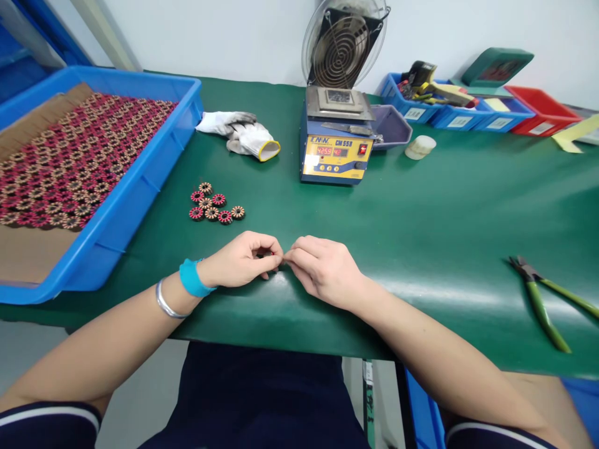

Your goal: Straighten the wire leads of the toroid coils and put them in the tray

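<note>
My left hand (246, 260), a turquoise band and a silver bangle on its wrist, is closed on a small wound stator; only a bit of red and dark edge shows between the fingers. My right hand (322, 268) meets it fingertip to fingertip, pinched together at the stator's side. Whatever lies in that pinch is too small to make out. Beyond my left hand, several loose stators (211, 213) with copper-coloured or pink-red faces lie in a cluster on the green mat (421, 224).
At left stands a blue tray (135, 215) filled with rows of stators. White gloves (243, 134) lie beside it. A solder pot (336, 149) with lit display and a fan (344, 53) stands at the back. Green-handled cutters (538, 299) lie right; small bins (461, 118) line the wall.
</note>
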Tool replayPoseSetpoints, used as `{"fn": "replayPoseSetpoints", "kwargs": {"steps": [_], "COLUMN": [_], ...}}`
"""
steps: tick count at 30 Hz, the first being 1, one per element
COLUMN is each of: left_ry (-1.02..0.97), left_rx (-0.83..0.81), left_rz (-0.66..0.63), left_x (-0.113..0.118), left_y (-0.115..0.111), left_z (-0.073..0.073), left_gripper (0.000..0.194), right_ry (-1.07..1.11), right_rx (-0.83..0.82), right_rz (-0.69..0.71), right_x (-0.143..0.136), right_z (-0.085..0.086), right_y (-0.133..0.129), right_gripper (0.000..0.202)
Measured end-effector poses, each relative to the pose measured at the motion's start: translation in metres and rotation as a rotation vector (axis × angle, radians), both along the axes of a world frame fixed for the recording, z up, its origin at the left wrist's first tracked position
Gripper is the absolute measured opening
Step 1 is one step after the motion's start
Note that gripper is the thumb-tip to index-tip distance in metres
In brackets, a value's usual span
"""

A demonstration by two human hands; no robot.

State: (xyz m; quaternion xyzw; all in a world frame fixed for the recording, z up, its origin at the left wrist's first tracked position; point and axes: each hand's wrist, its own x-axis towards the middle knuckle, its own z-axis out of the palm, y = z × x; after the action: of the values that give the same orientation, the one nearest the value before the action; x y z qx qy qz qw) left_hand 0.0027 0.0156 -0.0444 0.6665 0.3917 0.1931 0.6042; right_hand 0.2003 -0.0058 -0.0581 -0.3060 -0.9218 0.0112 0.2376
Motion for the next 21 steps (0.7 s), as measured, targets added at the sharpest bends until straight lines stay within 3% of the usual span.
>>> {"fn": "replayPoseSetpoints", "kwargs": {"steps": [6, 12, 16, 21], "left_ry": [0.017, 0.014, 0.037, 0.035], "left_rx": [0.038, 0.057, 0.113, 0.186], "left_rz": [-0.006, 0.073, 0.059, 0.182], "left_x": [-0.001, -0.003, -0.001, 0.005], "left_y": [-0.002, -0.002, -0.004, -0.01], "left_z": [-0.001, -0.001, -0.001, -0.004], "left_gripper": [0.011, 0.013, 0.013, 0.009], "right_ry": [0.097, 0.399, 0.412, 0.385], "right_rx": [-0.103, -0.323, -0.457, -0.456], "right_rz": [0.017, -0.046, 0.004, -0.019], "right_x": [0.004, 0.005, -0.003, -0.005], "right_z": [0.003, 0.003, -0.003, -0.003], "right_y": [0.004, 0.012, 0.01, 0.008], "right_gripper": [0.023, 0.007, 0.006, 0.012]}}
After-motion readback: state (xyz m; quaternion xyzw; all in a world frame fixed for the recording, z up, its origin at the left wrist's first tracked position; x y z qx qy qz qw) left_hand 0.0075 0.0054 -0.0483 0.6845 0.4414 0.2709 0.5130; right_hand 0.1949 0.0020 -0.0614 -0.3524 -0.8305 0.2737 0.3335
